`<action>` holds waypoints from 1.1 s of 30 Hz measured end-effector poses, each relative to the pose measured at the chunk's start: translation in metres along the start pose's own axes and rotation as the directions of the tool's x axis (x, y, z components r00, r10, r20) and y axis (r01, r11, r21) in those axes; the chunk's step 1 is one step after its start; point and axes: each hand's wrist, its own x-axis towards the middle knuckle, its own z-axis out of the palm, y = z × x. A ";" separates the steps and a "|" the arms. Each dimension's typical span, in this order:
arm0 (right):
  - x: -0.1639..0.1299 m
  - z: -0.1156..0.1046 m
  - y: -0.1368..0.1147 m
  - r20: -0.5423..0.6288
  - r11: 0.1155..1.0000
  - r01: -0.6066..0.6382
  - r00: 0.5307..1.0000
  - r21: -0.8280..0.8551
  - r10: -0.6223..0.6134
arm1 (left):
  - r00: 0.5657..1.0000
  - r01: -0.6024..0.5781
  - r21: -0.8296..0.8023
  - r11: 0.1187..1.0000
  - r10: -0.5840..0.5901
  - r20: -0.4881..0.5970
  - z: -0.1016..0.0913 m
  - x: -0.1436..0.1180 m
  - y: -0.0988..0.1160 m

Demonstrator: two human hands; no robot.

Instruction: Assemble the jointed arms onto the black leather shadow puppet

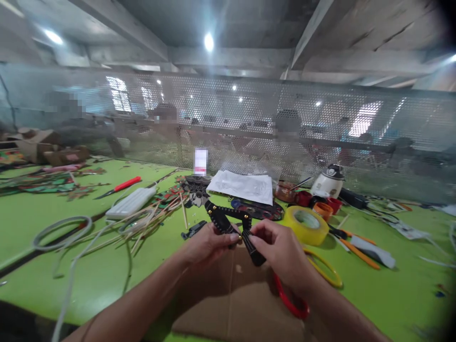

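black jointed piece [231,223] between left hand [208,244] and right hand [281,251]

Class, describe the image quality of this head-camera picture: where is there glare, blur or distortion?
Head view: ceiling lamp flares white; the mesh screen and the room behind it are hazy; edges curve and darken at the right corners; both hands and the black jointed strip are fairly sharp.
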 end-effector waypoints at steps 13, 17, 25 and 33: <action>-0.003 -0.002 -0.005 0.088 0.994 -0.012 0.996 0.109 0.003 | 0.996 -0.049 0.012 0.999 0.048 0.069 0.002 -0.001 0.004; -0.001 -0.006 -0.006 0.115 0.991 -0.040 0.993 0.125 0.025 | 0.998 -0.051 0.034 0.998 0.049 0.036 0.003 -0.003 0.004; 0.000 -0.006 -0.006 0.125 0.990 -0.039 0.992 0.134 0.022 | 0.991 -0.127 0.066 0.990 0.130 -0.037 0.004 -0.002 -0.001; 0.000 -0.004 -0.002 0.089 0.996 0.009 0.996 0.083 -0.016 | 0.985 -0.138 0.056 0.989 0.143 -0.093 0.006 -0.001 -0.003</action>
